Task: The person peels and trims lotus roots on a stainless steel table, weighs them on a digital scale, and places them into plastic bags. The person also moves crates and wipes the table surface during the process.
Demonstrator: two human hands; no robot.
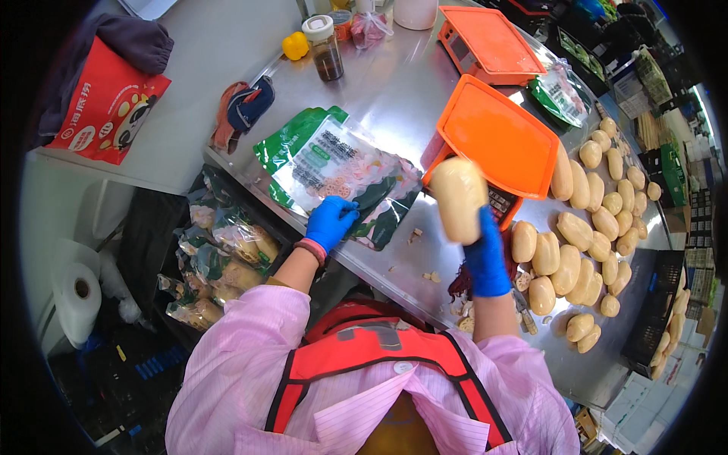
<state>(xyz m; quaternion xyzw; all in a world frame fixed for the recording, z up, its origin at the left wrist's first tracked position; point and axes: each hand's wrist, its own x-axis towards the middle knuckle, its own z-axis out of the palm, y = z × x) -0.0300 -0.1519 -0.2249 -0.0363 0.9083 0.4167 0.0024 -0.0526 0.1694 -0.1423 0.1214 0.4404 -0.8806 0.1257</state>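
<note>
My right hand point(486, 259), in a blue glove, grips a peeled lotus root section point(458, 199) held upright beside an orange digital scale point(500, 136). The root and glove are slightly blurred. My left hand point(333, 222), also blue-gloved, has its fingertips pinched at the near edge of printed plastic bags point(347, 165), which lie flat and appear stacked. Green panels, lotus flowers and writing mark these bags. To the right of my right hand, many peeled lotus root sections point(566, 267) are spread over the metal table point(387, 284).
A knife point(524, 313) and root trimmings lie near my right forearm. Another orange scale point(492, 42) stands farther back, near a filled bag point(563, 94). A jar of dark liquid point(327, 54) stands at the back. Packed bags point(227, 256) fill a crate at left; a black crate point(654, 307) stands right.
</note>
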